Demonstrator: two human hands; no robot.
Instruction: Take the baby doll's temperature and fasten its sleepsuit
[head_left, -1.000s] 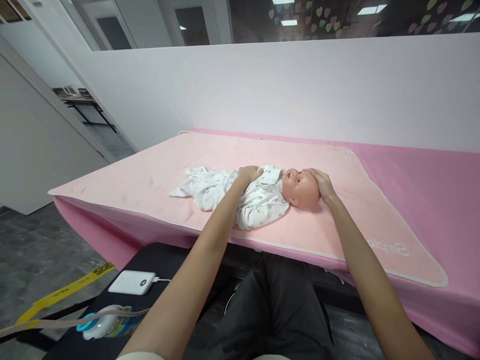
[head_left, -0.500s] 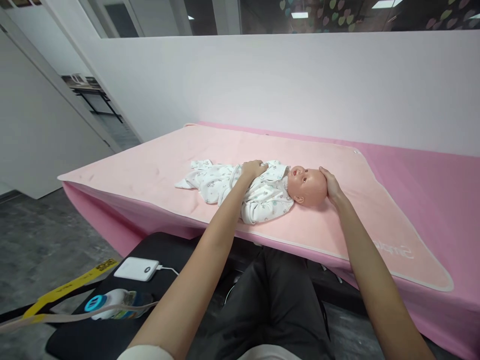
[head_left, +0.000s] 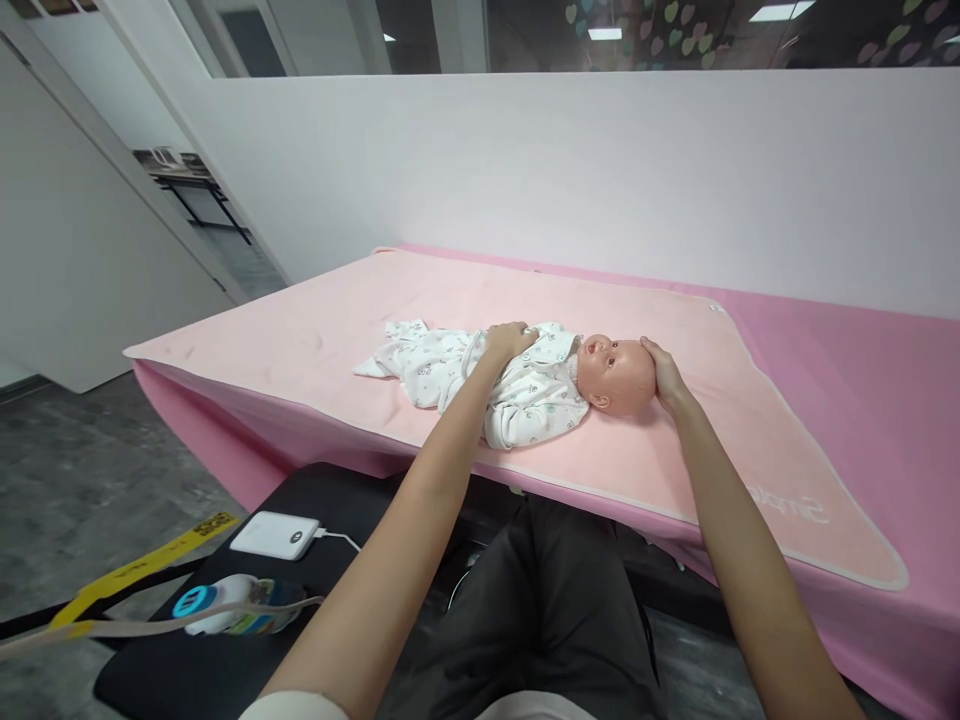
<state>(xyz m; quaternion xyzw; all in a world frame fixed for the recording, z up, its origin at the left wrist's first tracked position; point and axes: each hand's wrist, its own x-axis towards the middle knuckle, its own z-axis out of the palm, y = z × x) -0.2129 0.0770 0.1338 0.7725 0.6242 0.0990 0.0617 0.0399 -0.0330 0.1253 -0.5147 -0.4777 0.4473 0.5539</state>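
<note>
Baby doll [head_left: 532, 395]: smooth, hairless head [head_left: 619, 380], eyes and mouth open. Dressed in a white outfit [head_left: 448, 365] with small scattered print, fabric creased. Lies on its back on a peach mat [head_left: 315, 330], head to the right, splayed garment legs to the left.

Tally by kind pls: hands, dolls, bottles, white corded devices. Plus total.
Hands: 2 (left hand, right hand)
Dolls: 1 (doll)
Bottles: 1 (blue-capped bottle)
White corded devices: 1 (white device)
Total: 5
</note>
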